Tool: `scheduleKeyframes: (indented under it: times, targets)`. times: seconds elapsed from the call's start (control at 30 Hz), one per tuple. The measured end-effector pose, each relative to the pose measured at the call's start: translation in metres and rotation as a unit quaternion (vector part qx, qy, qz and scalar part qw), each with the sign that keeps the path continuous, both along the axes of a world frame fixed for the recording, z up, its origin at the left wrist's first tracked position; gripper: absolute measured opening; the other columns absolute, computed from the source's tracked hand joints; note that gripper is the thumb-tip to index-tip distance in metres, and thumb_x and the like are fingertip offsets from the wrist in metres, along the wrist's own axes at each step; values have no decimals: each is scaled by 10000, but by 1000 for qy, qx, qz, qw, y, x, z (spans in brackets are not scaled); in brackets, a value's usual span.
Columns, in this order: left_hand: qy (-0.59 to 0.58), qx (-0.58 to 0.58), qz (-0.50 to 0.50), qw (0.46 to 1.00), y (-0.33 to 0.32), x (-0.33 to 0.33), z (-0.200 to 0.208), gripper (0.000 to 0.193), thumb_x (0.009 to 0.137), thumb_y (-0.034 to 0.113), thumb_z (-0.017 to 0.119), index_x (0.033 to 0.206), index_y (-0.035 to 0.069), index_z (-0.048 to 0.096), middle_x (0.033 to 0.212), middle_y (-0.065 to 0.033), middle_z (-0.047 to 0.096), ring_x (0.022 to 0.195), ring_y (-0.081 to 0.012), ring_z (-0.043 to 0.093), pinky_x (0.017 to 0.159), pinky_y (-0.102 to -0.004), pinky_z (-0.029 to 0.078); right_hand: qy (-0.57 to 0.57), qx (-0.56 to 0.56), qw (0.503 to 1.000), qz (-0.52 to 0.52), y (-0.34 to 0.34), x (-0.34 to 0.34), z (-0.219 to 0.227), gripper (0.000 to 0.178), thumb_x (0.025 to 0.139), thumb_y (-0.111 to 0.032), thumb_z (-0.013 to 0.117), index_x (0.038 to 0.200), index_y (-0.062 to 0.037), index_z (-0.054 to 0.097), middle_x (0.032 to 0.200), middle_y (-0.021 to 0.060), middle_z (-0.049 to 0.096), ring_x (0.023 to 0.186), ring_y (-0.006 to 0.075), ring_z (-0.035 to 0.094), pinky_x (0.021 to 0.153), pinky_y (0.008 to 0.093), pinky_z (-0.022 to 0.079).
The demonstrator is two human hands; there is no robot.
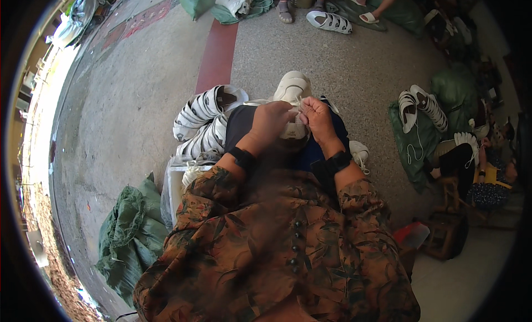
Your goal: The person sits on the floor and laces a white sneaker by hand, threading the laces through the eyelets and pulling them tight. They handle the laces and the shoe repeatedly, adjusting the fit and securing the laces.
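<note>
A white shoe (292, 88) rests on my lap over dark cloth, toe pointing away from me. My left hand (271, 121) is closed over the shoe's near part. My right hand (317, 118) pinches a thin white lace or thread right beside it, fingers together at the shoe's top. Both wrists wear black bands. My patterned orange-brown sleeves fill the lower part of the view.
A heap of white shoes (202, 119) lies at my left on the concrete floor. A green sack (130, 239) sits lower left. Another person on a stool (471, 167) works at the right beside more white shoes (421, 106) on green cloth. Other people's feet are at the top.
</note>
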State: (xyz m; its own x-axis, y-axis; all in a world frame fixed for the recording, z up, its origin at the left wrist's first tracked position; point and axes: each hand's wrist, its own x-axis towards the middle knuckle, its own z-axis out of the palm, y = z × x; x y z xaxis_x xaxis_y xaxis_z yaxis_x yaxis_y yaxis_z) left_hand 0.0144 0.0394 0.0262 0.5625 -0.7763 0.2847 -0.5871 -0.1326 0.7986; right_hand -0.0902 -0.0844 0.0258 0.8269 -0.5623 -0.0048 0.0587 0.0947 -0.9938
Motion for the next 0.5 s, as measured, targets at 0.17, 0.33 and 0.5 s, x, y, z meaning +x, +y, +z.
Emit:
scheduleKeyframes:
  times: [0.17,0.33,0.5]
  targets:
    - [-305,-54,-192,931,-1,-7,-27,295,719,172,649,997,77,628,1045,-64,592,1018,-244,558,855,-362,446,-60,20,995,-82,-4,10,25,188,884,-38,523,698,-66,516,601,-75,401,537,11,338,474,181,280]
    - [-350,-33,-183,918,4,-1,-53,267,712,217,639,941,82,624,1143,-50,555,1115,-232,502,932,-375,407,-380,-56,923,8,43,-18,208,87,889,-50,567,825,9,567,625,-39,432,538,42,348,496,193,255]
    - [-280,-97,-207,933,-2,-1,-46,220,716,141,643,929,88,635,1019,-69,611,997,-238,577,869,-357,454,-463,-169,870,-9,47,-91,311,101,855,-8,540,777,-45,488,631,-41,320,556,64,285,612,278,262]
